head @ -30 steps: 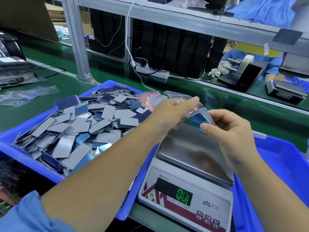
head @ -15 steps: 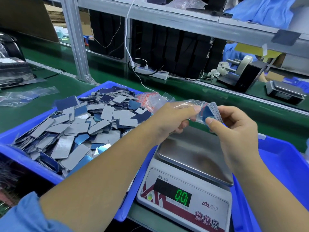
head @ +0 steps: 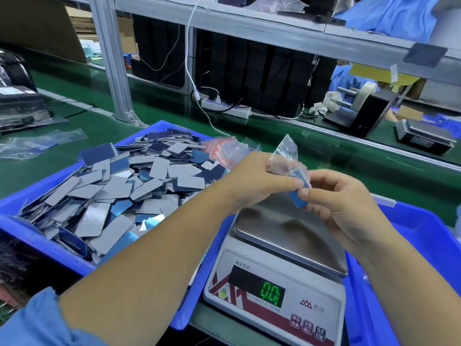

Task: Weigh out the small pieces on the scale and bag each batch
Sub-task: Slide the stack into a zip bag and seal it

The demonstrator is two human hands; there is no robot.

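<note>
1. While the scene ran from the far left, flat clear bags (head: 37,143) lay loose on the green belt (head: 174,113), apart from the work.
2. The left blue bin (head: 30,236) held a deep heap of small pieces (head: 119,193) — grey and blue rectangles — so most of the stock, by my judgement, was not yet weighed.
3. A stack of red-striped bags (head: 219,148) lay at the bin's far corner, just beside the left hand.
4. The left hand (head: 257,181) was curled, thumb and fingers pinching the clear bag (head: 287,156), whose upper part stood up above the hand.
5. A small batch of blue pieces (head: 298,198) sat partly in that bag, its lower end showing below the fingers, held above the scale pan.
6. The right hand (head: 349,206) was also curled, its fingertips pinching the batch and bag from the other side.
7. The scale (head: 274,290) stood below with a bare pan and a reading of about zero — this batch seemed weighed and nearly bagged.
8. The right blue bin (head: 424,236) stood beside it; its contents were hidden.
</note>
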